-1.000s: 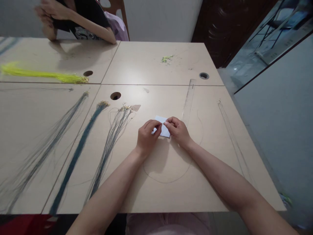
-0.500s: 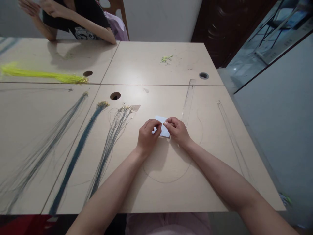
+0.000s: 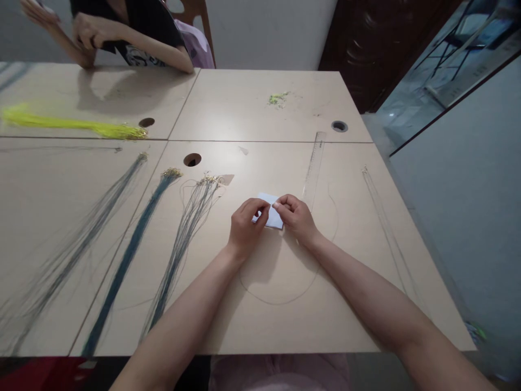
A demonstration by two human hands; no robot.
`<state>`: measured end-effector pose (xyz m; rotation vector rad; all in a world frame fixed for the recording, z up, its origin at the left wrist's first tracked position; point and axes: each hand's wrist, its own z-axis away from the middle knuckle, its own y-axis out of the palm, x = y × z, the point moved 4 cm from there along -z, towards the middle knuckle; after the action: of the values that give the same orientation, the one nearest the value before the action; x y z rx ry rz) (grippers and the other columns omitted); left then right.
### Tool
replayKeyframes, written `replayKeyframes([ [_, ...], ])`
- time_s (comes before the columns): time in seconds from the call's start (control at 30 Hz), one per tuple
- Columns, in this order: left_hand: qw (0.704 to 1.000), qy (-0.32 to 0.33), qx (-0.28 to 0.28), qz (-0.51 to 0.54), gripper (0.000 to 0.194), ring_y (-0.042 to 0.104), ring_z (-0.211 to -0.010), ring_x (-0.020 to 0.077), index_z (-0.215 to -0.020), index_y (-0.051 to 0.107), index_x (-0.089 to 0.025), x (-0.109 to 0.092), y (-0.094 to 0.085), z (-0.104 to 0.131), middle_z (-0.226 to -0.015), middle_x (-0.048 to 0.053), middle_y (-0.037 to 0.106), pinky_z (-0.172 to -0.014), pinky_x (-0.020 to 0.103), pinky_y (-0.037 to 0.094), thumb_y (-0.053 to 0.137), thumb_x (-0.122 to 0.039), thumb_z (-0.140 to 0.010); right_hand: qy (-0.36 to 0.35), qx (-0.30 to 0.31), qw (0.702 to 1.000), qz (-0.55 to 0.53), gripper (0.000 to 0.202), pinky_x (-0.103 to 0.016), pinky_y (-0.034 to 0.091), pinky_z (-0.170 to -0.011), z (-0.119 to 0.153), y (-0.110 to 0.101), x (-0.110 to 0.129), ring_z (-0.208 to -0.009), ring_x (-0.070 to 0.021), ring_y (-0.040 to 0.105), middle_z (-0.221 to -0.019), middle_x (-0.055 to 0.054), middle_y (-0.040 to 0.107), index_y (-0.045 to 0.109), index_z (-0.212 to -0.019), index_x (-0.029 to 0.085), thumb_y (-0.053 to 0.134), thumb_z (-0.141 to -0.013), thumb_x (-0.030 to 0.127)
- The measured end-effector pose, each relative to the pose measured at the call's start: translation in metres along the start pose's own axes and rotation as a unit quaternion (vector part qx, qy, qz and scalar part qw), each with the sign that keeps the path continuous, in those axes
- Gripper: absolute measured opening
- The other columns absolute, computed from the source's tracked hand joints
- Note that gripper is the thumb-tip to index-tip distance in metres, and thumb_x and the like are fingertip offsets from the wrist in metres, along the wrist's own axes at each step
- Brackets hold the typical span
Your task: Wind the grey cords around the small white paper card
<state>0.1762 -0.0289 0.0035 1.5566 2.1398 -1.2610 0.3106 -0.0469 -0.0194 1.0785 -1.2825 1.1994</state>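
Over a small white card pad (image 3: 275, 218) on the table, my left hand (image 3: 248, 225) and my right hand (image 3: 296, 218) meet, fingertips nearly touching. Each is closed in a pinch between thumb and forefinger on a thin grey cord, whose pinched part is too small to see clearly. The rest of the cord (image 3: 280, 303) curves across the table below my hands, passes under my right forearm and runs up on the right. A clear ruler (image 3: 313, 168) lies just beyond my right hand.
Bundles of blue-grey cords (image 3: 187, 231) with gold-coloured ends, a dark blue bundle (image 3: 132, 255) and a yellow bundle (image 3: 81, 124) lie left. Two pale cords (image 3: 382, 222) lie right. Green scraps (image 3: 278, 99) lie at the back. Another person (image 3: 134, 38) sits across the table (image 3: 285, 331).
My hands have barely shifted, still pinched together over the card pad. The person across has lowered the nearer hand and moved the hands apart.
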Motion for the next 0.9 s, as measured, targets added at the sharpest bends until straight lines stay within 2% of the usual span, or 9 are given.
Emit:
replayKeyframes([
  [0.33,1.0,0.013,-0.002,-0.009,0.006,0.05,-0.06,0.008,-0.076,0.054,-0.018,-0.0017,-0.0004,-0.0004,-0.066,-0.001,0.058,-0.059,0.021,0.044,0.053,-0.011,-0.077,0.005,-0.003,1.0,0.0,0.02,-0.023,0.026,-0.045,-0.0001,0.0004,-0.0014,-0.045,-0.0086,0.032,-0.048,0.007,0.035,0.051,-0.072,0.019,0.054,-0.076,0.039],
  [0.9,1.0,0.0,0.026,0.008,0.008,0.047,-0.062,0.0079,-0.076,0.052,-0.017,-0.001,0.0013,-0.0013,-0.068,-0.001,0.055,-0.06,0.02,0.042,0.052,-0.009,-0.077,-0.011,0.01,1.0,-0.004,0.019,-0.022,0.024,-0.045,-0.0001,0.0003,0.0004,-0.045,-0.0081,0.031,-0.048,0.007,0.034,0.05,-0.071,0.019,0.054,-0.076,0.036],
])
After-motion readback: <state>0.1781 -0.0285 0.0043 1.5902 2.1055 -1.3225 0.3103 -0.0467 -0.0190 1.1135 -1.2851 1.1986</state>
